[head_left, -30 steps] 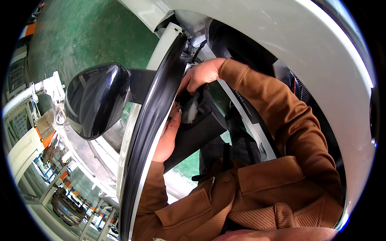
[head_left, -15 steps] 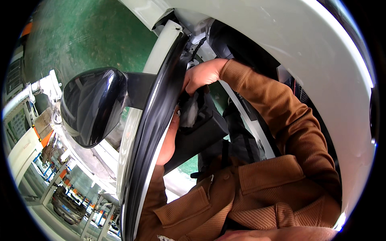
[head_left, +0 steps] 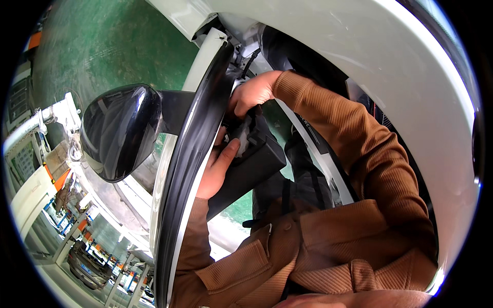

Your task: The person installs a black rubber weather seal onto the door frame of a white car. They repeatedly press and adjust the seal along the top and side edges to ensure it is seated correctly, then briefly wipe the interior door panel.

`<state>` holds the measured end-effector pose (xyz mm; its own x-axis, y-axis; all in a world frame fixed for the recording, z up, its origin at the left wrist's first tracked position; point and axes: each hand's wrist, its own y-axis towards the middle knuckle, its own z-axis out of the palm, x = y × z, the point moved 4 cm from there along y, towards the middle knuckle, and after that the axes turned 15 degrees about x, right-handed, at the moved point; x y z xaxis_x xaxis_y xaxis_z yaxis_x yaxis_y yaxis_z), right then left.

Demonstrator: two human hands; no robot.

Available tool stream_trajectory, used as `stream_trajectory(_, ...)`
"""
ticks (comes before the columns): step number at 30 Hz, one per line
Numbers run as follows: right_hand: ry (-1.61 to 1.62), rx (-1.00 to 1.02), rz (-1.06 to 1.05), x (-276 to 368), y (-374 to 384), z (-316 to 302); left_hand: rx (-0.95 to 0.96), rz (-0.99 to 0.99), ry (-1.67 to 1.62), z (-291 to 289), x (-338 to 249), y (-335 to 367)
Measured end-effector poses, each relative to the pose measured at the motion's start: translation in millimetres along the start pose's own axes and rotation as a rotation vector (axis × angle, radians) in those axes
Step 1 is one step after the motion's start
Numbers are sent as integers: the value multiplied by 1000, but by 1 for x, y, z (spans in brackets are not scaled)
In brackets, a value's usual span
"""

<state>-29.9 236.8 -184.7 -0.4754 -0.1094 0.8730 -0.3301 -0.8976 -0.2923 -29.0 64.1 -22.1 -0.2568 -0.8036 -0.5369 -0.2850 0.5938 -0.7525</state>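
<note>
A black wedge-shaped trim panel sits at the front corner of a white car door, just inside the black door frame. My left hand comes up along the frame and grips the panel's near edge, thumb pressed on its face. My right hand reaches over from the right and closes on the panel's top, where a small grey part shows between the two hands. Brown ribbed sleeves cover both my arms. My fingertips are hidden behind the frame and the panel.
A glossy black side mirror juts out left of the door frame. The white car body arches over the top and right. A green floor lies beyond, and the door glass reflects a workshop hall.
Both hands stay on the panel at the door corner. My left thumb now lies further across the panel's face. The view has shifted slightly.
</note>
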Motion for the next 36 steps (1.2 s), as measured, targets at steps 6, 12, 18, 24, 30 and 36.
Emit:
stream_trajectory(6,192,16,24,-9,11,-1,74,11,-121,10,29,9)
stream_trajectory(12,241,3,-37,0,-2,5,105,-79,-220,12,24,13)
stream_trajectory(18,231,-21,-34,1,2,7,-263,174,-130,13,25,13)
stream_trajectory(24,32,-141,-235,-21,9,-10,-43,10,-81,8,33,-5)
stream_trajectory(30,246,-746,-401,-13,-30,32,-144,116,-4,11,8,-43)
stream_trajectory(36,255,-1159,-671,-17,-29,84,-469,240,-62,34,9,-88)
